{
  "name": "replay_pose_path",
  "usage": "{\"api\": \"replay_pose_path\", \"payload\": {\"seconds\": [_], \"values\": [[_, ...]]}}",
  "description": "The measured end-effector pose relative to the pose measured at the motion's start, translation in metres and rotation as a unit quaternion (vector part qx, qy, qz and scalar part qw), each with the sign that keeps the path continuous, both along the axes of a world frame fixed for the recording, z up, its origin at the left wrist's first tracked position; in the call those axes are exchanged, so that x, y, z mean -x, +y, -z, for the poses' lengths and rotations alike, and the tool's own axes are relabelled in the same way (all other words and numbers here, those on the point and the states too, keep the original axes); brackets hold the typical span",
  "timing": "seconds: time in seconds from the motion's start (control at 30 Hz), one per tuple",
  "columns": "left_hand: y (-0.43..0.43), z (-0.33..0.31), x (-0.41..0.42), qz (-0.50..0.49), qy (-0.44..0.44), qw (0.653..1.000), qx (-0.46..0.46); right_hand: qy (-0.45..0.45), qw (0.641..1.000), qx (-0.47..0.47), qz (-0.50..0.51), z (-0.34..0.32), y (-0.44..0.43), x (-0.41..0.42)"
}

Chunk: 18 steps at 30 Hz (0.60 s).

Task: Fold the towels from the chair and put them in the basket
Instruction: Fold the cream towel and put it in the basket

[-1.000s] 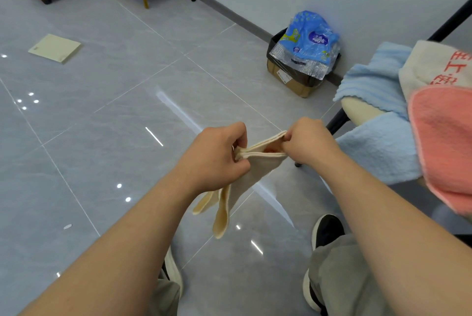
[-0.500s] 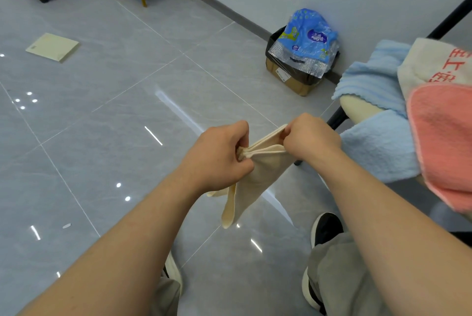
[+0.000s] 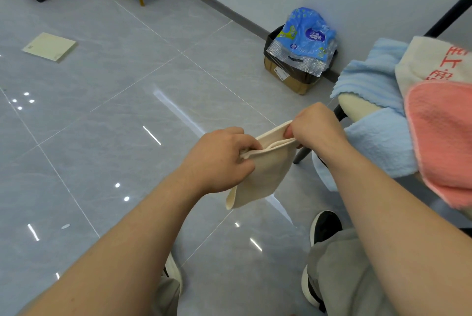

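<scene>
Right now a cream towel [image 3: 260, 170] hangs folded in mid-air above the floor [image 3: 107, 116], held by its top edge between both hands. The left hand [image 3: 219, 159] is knuckles-up, its fingers curled and its grip pinching the towel's left top corner, where the layers bunch together. The right hand [image 3: 316, 126] sits slightly higher and farther out, wrist bent down, its grip pinching the right top corner between thumb and fingers. The two hands are close, with a short span of doubled edge showing between them; the rest of the cloth drops below the left hand to a rounded lower corner. Both forearms reach forward from the bottom of the view, bare.

Just right of the right hand stands the chair [image 3: 357, 108], with more towels heaped on it: a blue towel [image 3: 370, 78] draped over the seat edge, another blue one below it, a pink towel [image 3: 441, 136] on top at the right, and a white towel [image 3: 434, 65] with red print behind. Against the wall sits a box [image 3: 288, 78] holding a blue packet [image 3: 306, 34]. A shoe [image 3: 324, 226] shows on the floor below the right forearm.
</scene>
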<state>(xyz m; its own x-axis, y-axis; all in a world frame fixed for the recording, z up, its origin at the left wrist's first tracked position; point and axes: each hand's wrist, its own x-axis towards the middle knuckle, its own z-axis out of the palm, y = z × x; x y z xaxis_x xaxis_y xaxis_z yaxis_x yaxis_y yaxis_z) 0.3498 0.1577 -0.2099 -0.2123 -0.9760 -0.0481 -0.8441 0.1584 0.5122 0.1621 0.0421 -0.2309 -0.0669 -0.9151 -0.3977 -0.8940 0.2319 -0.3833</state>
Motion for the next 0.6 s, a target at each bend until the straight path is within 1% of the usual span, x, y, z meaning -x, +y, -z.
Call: {"api": "replay_pose_path", "payload": {"seconds": [0.07,0.13,0.17,0.2,0.33,0.4,0.43,0.53,0.6], "values": [[0.0,0.0,-0.001,-0.009,-0.001,1.0,-0.003,-0.098,0.995,-0.004,0.024,-0.002,0.005,0.002],[0.0,0.0,-0.002,-0.022,-0.003,1.0,-0.003,-0.152,0.987,-0.019,0.04,-0.004,0.007,0.004],[-0.001,0.0,-0.003,-0.027,-0.005,1.0,0.0,-0.162,0.985,-0.032,0.04,-0.005,0.007,0.004],[-0.001,0.0,-0.004,-0.031,-0.008,0.999,0.003,-0.159,0.986,-0.045,0.036,-0.005,0.004,0.002],[-0.001,-0.002,-0.004,-0.028,-0.016,0.999,-0.013,-0.045,0.991,-0.123,-0.008,-0.014,-0.008,-0.009],[-0.001,-0.003,-0.004,-0.024,-0.021,0.999,-0.023,-0.019,0.992,-0.125,-0.025,-0.015,-0.009,-0.008],[-0.001,-0.003,-0.004,-0.024,-0.021,0.999,-0.026,0.0,0.993,-0.114,-0.034,-0.017,-0.006,-0.006],[-0.003,-0.003,-0.003,-0.036,0.002,0.999,-0.026,0.021,1.0,0.008,0.013,-0.018,0.004,0.002],[-0.003,-0.004,-0.002,-0.04,0.019,0.999,-0.019,0.049,0.997,0.055,0.027,-0.018,0.007,0.003]]}}
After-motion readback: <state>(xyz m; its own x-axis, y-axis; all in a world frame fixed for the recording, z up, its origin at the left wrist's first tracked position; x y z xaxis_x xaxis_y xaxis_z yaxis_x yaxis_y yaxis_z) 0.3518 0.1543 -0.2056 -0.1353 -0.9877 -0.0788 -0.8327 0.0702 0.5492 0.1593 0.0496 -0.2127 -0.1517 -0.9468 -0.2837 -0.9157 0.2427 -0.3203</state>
